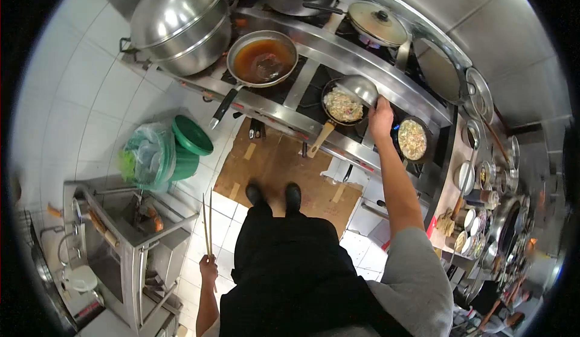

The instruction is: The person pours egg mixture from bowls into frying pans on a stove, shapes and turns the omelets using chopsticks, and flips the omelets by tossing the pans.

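Closest to the lens is the person's black apron (284,270). Beyond it, the right hand (380,119) has its fingers pinching the edge of a metal bowl (360,88) (might be a ladle, and I can't tell rim from handle). It's tipped over the small frying pan (327,87), just left of those fingers. I'd guess light, stiff, slick if greasy, so grip the side away from the heat. The food (341,107) beside it looks soft and easily torn.

Left hand (208,269) is well apart, fingers wrapped round long chopsticks (208,222), light but whippy. Edges: second panful of food (412,139) just right of the right fingers, wooden handle (321,139) poking past the stove front (275,112). More room around the left fingers, over floor (225,234), with a green bin (185,165) beyond the tips.
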Demonstrator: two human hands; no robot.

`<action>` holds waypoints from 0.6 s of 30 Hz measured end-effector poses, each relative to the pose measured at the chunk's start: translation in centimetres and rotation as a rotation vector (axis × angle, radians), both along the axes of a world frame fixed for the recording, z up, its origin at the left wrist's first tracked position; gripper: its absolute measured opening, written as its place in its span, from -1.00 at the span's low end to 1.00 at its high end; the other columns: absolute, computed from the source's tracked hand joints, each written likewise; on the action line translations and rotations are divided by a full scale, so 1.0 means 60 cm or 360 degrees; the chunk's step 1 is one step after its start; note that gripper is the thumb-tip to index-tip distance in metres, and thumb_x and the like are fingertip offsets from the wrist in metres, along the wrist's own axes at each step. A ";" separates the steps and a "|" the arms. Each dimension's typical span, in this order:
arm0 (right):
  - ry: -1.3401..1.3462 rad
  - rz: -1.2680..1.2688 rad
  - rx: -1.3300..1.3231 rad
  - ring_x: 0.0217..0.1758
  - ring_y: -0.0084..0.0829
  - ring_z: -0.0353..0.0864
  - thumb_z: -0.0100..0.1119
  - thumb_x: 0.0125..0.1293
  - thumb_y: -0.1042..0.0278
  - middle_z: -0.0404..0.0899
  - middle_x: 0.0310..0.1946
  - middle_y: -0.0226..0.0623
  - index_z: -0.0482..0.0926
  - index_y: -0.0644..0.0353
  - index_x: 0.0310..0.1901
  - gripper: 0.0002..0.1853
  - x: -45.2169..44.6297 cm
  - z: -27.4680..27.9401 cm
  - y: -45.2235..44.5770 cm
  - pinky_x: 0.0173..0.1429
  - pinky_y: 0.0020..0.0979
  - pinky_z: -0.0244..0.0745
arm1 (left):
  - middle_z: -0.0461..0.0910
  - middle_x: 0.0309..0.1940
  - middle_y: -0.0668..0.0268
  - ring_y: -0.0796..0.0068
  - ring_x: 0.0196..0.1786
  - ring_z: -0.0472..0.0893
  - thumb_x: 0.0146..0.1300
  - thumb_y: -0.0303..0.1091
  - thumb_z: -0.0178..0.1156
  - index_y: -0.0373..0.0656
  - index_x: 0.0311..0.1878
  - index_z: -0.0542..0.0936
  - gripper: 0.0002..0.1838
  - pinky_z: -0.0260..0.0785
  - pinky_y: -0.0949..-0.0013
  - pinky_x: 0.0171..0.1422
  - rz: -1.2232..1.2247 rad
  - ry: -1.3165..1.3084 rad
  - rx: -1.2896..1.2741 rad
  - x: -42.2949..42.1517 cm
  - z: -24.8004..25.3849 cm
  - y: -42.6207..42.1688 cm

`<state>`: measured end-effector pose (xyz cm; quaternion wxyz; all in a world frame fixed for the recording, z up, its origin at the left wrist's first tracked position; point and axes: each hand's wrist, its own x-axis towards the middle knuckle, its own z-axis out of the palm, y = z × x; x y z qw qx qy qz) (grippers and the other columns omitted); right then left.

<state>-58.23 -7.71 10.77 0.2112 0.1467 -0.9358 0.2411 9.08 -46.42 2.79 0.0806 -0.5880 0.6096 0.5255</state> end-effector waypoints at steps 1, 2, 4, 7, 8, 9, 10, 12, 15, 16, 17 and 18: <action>0.0037 0.0018 -0.0002 -0.02 0.21 0.56 0.23 0.14 0.57 0.54 -0.05 0.13 0.46 0.33 -0.04 -0.67 0.005 -0.001 0.002 -0.03 0.03 0.53 | 0.30 -0.74 0.48 0.70 -0.77 0.24 0.47 -0.21 0.13 -0.14 -0.32 0.50 -0.75 0.00 0.49 -0.78 0.0004 0.0011 0.0014 0.001 0.006 0.008; 0.0080 0.0045 -0.0009 -0.01 0.20 0.56 0.23 0.13 0.57 0.55 -0.05 0.13 0.46 0.33 -0.03 -0.66 0.004 -0.003 -0.001 -0.01 0.02 0.53 | 0.31 -0.73 0.48 0.70 -0.76 0.25 0.47 -0.21 0.12 -0.14 -0.33 0.50 -0.75 0.01 0.49 -0.77 0.0016 0.0021 0.0004 0.003 0.009 0.011; 0.0081 0.0026 -0.0036 -0.04 0.21 0.55 0.24 0.10 0.57 0.54 -0.08 0.13 0.48 0.31 -0.08 -0.69 0.005 -0.010 -0.006 -0.02 0.03 0.51 | 0.33 -0.71 0.48 0.71 -0.74 0.26 0.47 -0.22 0.12 -0.14 -0.33 0.50 -0.75 0.02 0.49 -0.77 0.0040 0.0029 -0.0005 0.021 0.003 0.020; -0.0026 -0.0040 -0.0007 -0.11 0.27 0.53 0.20 0.13 0.54 0.55 -0.22 0.21 0.48 0.34 -0.21 -0.81 0.003 -0.018 0.003 -0.06 0.04 0.44 | 0.37 -0.68 0.47 0.74 -0.71 0.26 0.47 -0.25 0.11 -0.16 -0.32 0.52 -0.76 0.01 0.50 -0.72 0.0038 0.0152 -0.0146 0.062 -0.025 0.024; -0.0033 -0.0110 -0.0053 -0.15 0.28 0.53 0.21 0.12 0.54 0.55 -0.28 0.20 0.46 0.35 -0.27 -0.84 0.006 -0.018 -0.002 -0.08 0.05 0.43 | 0.37 -0.68 0.47 0.74 -0.71 0.26 0.47 -0.25 0.10 -0.16 -0.32 0.53 -0.76 0.01 0.50 -0.72 0.0030 0.0208 -0.0214 0.084 -0.043 0.023; -0.0048 -0.0158 -0.0103 -0.20 0.29 0.53 0.22 0.10 0.55 0.53 -0.37 0.21 0.46 0.38 -0.32 -0.85 0.012 -0.013 -0.005 -0.11 0.08 0.42 | 0.37 -0.68 0.47 0.74 -0.71 0.26 0.47 -0.25 0.10 -0.16 -0.31 0.53 -0.76 0.01 0.49 -0.71 0.0071 0.0179 -0.0154 0.098 -0.041 0.023; -0.0041 -0.0202 0.0028 -0.18 0.25 0.57 0.28 0.13 0.47 0.58 -0.34 0.19 0.49 0.38 -0.29 -0.80 0.004 -0.031 0.010 -0.10 0.03 0.48 | 0.37 -0.68 0.47 0.74 -0.71 0.26 0.47 -0.25 0.10 -0.16 -0.31 0.53 -0.76 0.02 0.49 -0.70 0.0114 0.0160 -0.0099 0.105 -0.038 0.019; -0.0652 -0.0598 -0.0831 -0.16 0.11 0.66 0.35 0.20 0.29 0.64 -0.30 0.10 0.54 0.35 -0.24 -0.71 -0.022 -0.060 0.022 -0.09 -0.03 0.53 | 0.37 -0.69 0.47 0.73 -0.71 0.26 0.47 -0.26 0.10 -0.16 -0.31 0.54 -0.77 0.03 0.49 -0.69 0.0171 0.0133 -0.0040 0.116 -0.030 0.014; -0.1088 -0.0136 -0.1721 -0.01 -0.08 0.65 0.16 0.37 0.36 0.58 -0.05 0.05 0.48 0.51 -0.03 -0.67 -0.030 -0.071 0.012 0.00 -0.20 0.66 | 0.40 -0.68 0.45 0.70 -0.69 0.28 0.44 -0.26 0.11 -0.16 -0.25 0.57 -0.81 0.08 0.49 -0.65 0.0348 0.0021 0.0006 0.134 -0.022 0.007; -0.1287 -0.0030 -0.2129 0.06 -0.13 0.63 0.06 0.44 0.43 0.53 0.07 0.05 0.45 0.59 0.05 -0.67 -0.012 -0.043 -0.011 0.03 -0.27 0.70 | 0.48 -0.64 0.36 0.59 -0.64 0.37 0.42 -0.24 0.12 -0.20 -0.19 0.60 -0.78 0.19 0.39 -0.58 0.0299 0.0103 -0.0174 0.149 -0.037 0.008; -0.1562 0.0117 -0.2268 0.16 -0.12 0.58 -0.01 0.47 0.42 0.50 0.14 0.05 0.36 0.57 0.20 -0.60 -0.015 -0.052 -0.043 0.18 -0.24 0.65 | 0.54 -0.59 0.23 0.44 -0.55 0.47 0.41 -0.20 0.14 -0.28 -0.15 0.61 -0.72 0.32 0.24 -0.45 0.0166 0.0169 -0.0237 0.189 -0.077 0.002; -0.1691 0.0122 -0.2101 0.19 -0.15 0.58 -0.03 0.49 0.41 0.51 0.17 0.02 0.36 0.55 0.22 -0.60 0.008 -0.030 -0.105 0.20 -0.26 0.65 | 0.58 -0.54 0.07 0.25 -0.45 0.57 0.39 -0.16 0.16 -0.35 -0.18 0.60 -0.65 0.40 0.12 -0.33 0.0253 -0.0021 -0.0144 0.186 -0.070 -0.005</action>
